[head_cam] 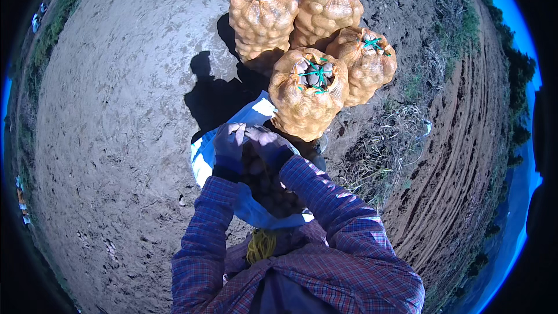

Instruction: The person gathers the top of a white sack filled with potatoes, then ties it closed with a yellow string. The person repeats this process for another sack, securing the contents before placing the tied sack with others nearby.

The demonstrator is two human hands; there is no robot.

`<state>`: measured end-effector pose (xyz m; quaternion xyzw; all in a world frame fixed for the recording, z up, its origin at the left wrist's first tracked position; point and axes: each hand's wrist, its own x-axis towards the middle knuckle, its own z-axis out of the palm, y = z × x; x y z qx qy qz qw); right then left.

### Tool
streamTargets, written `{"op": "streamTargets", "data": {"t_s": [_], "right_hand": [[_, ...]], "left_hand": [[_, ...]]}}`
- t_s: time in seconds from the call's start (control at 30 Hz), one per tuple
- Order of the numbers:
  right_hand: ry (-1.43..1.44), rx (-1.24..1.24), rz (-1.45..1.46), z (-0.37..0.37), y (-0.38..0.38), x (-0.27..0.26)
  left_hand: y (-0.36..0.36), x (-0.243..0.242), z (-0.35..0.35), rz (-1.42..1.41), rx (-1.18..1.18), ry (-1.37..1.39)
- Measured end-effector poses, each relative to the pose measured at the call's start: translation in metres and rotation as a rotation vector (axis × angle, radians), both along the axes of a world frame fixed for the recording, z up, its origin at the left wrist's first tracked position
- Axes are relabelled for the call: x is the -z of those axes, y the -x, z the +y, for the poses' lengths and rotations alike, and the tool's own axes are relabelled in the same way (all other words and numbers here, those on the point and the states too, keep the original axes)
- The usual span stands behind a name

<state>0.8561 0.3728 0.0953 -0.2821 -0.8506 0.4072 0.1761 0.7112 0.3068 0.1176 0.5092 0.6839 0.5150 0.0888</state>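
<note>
Both gloved hands meet at the far rim of an open white sack (pixel 253 213), which holds many potatoes (pixel 270 189) in shade. My left hand (pixel 229 141) grips the sack's edge on the left, thumb and fingers together. Close beside it, my right hand (pixel 266 140) pinches the same rim. Just beyond the sack stands an orange mesh sack of potatoes (pixel 307 109), its top laced with green twine (pixel 320 74). A bundle of yellow twine (pixel 261 246) hangs at my waist. The fingertips are partly shaded.
Three more laced mesh sacks stand behind: one at the back left (pixel 261 22), one at the back (pixel 327 11), one at the right (pixel 364 63). Dry plant stalks (pixel 375 152) lie to the right, beside furrowed soil (pixel 449 161). People are small at the far left edge.
</note>
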Motion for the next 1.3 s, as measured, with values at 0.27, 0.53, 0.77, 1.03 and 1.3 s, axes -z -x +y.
{"op": "streamTargets", "data": {"t_s": [0.27,0.53,0.77,1.03,1.3], "right_hand": [[0.678,0.468,0.961,-0.032,-0.013,-0.032],[0.506,0.474,1.071,-0.112,-0.254,-0.244],[-0.306,0.16,1.083,-0.164,-0.309,-0.338],[0.315,0.321,0.92,-0.106,-0.226,-0.268],[0.086,-0.08,-0.182,-0.122,-0.088,-0.048]], "left_hand": [[-0.006,-0.005,-0.028,-0.429,-0.161,0.034],[-0.108,-0.018,-0.075,-0.134,0.361,0.096],[-0.127,-0.036,-0.107,-0.122,0.276,-0.13],[-0.051,0.003,-0.243,-0.14,0.27,0.132],[-0.065,0.035,-0.268,-0.11,0.313,0.221]]}}
